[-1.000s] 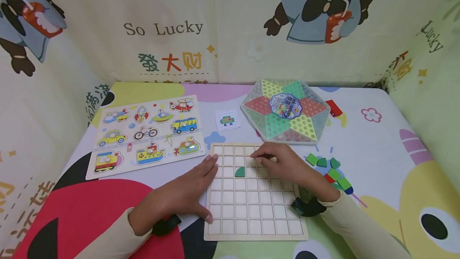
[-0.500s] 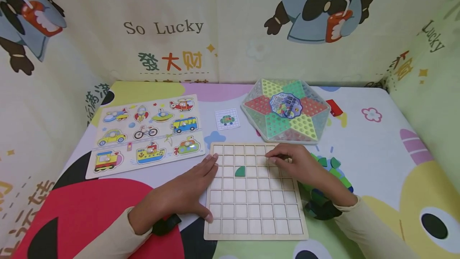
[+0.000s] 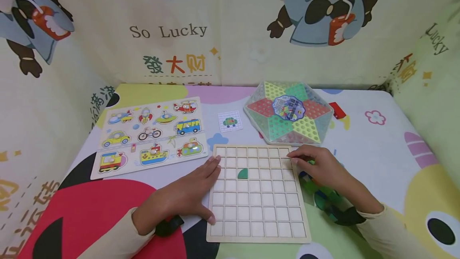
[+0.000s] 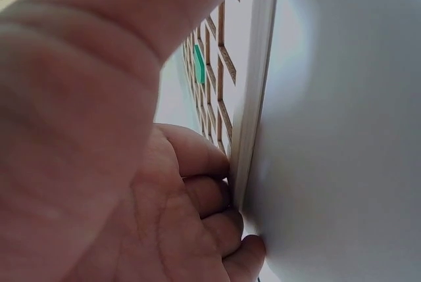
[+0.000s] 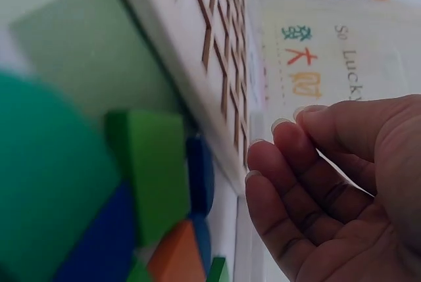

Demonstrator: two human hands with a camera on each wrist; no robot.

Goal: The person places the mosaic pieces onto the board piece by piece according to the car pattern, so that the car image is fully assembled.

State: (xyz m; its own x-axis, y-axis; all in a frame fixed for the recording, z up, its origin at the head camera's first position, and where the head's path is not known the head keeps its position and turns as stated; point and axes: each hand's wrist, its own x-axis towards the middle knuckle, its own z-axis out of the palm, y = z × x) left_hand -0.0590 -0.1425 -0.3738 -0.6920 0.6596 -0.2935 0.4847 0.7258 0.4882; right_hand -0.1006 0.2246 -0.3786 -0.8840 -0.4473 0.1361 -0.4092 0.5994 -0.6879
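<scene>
A square wooden grid board [image 3: 255, 213] lies on the table with one green quarter-round piece [image 3: 242, 174] in an upper-left cell. Against the board's left edge rests my left hand [image 3: 188, 193], fingers extended along it and thumb lower down; the left wrist view shows the fingertips touching the side. My right hand [image 3: 325, 169] is over the upper right corner, fingers bent loosely, with nothing visible between thumb and fingers. Below it, partly hidden, are several coloured pieces, including a green block [image 5: 161, 170], an orange one [image 5: 181, 256] and a blue one [image 5: 200, 177].
A knobbed vehicle puzzle board [image 3: 151, 135] lies to the left. Behind the grid are a small pattern card [image 3: 230, 122] showing a turtle-like figure and a hexagonal Chinese checkers box [image 3: 288, 113]. A printed curtain [image 3: 237, 55] surrounds the table.
My right hand has moved rightward from over the upper middle of the board to its upper right corner, now covering most of the loose pieces. The left hand keeps its place on the board's edge.
</scene>
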